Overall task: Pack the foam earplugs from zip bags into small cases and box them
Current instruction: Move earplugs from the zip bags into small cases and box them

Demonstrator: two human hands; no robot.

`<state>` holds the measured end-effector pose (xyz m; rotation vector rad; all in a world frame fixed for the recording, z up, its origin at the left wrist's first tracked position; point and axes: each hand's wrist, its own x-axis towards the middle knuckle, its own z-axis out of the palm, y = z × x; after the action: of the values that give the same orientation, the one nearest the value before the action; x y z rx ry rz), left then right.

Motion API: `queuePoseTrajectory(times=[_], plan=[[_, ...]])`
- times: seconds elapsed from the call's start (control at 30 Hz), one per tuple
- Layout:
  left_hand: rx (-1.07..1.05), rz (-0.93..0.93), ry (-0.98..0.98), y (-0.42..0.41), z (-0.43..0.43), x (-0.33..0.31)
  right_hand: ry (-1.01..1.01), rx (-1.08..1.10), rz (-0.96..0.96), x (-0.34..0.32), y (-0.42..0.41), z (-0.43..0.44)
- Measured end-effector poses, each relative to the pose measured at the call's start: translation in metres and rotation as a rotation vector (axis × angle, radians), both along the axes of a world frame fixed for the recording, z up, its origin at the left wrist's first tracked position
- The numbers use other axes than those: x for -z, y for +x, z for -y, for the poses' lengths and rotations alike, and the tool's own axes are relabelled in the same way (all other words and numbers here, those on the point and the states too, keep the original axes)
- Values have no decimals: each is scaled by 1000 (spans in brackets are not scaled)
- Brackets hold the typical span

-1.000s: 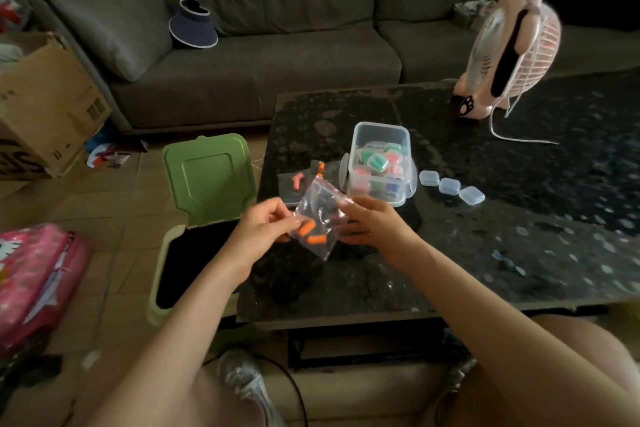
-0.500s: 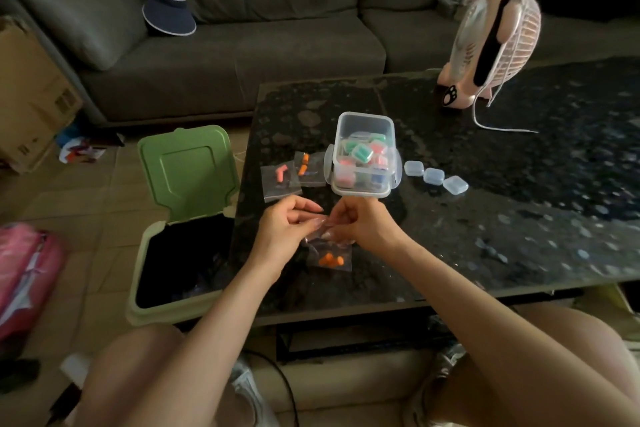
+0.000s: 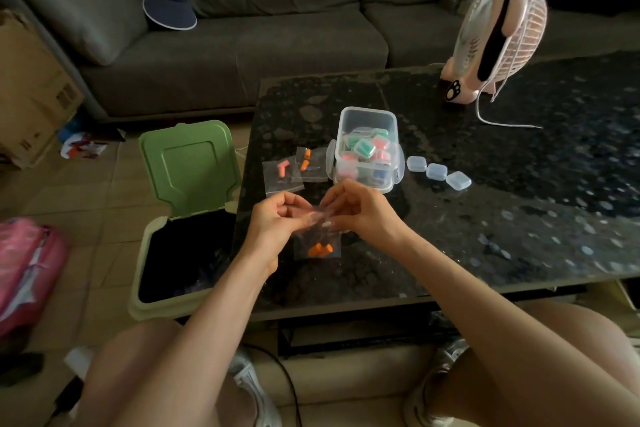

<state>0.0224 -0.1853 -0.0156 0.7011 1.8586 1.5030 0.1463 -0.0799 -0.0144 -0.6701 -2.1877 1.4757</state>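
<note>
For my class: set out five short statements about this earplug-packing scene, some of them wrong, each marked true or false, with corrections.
1. Both the left hand and the right hand pinch the top of a zip bag holding orange earplugs. True.
2. The three small cases lie left of the clear box. False: they lie in a row to its right.
3. The green bin lid is shut. False: it stands open.
4. On the table, two more zip bags lie left of the clear box. True.
5. The clear box is empty. False: it holds small cases with coloured earplugs in them.
</note>
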Motion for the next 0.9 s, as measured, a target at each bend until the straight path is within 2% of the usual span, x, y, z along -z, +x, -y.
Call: queuePoseTrajectory(times=[0.17, 0.43, 0.57, 0.77, 0.9], plan=[[-43, 18, -47, 3, -1, -2, 71, -51, -10, 0, 0, 2], [-21, -11, -67, 4, -1, -3, 65, -43, 4, -1, 1, 0], [76, -207, 8, 3, -1, -1, 99, -15, 85, 3, 1, -4], [281, -683, 44, -4, -3, 5, 167, -20, 140, 4, 2, -6], [317, -788, 35, -9, -1, 4, 233, -46, 151, 5, 1, -7]])
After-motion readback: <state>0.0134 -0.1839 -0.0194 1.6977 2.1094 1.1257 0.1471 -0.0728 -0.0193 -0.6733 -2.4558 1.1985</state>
